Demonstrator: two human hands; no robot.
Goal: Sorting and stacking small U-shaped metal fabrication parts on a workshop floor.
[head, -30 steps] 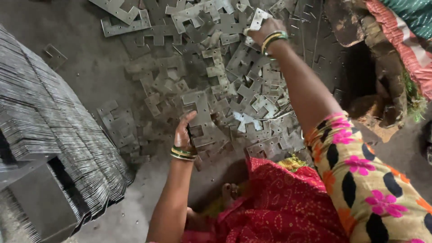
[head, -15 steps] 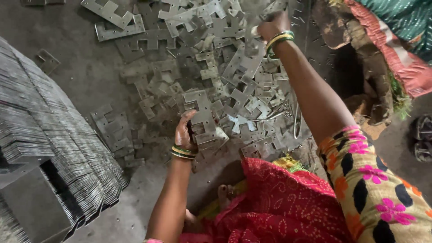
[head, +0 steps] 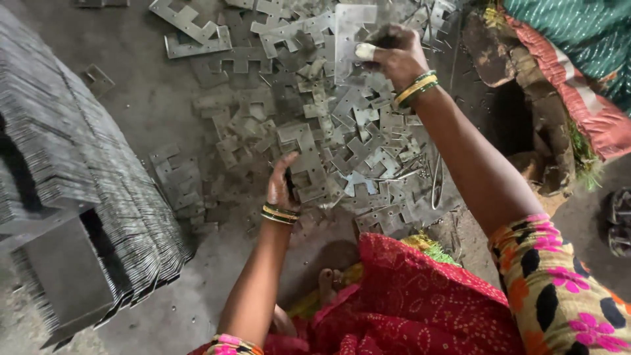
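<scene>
The right hand (head: 394,56) is gripping a flat metal plate (head: 351,33) at the upper centre of the frame — fingers closed on it. The left hand (head: 281,187), mid-frame, is closing around a notched metal piece (head: 305,164) in the scattered pile (head: 368,151) on the floor (head: 144,98).

Bare floor (head: 151,105) open between the stacked metal sheets (head: 72,190) at left and the heap of cut metal pieces (head: 328,138); heap crowds the centre; stones (head: 526,112) block the right
</scene>
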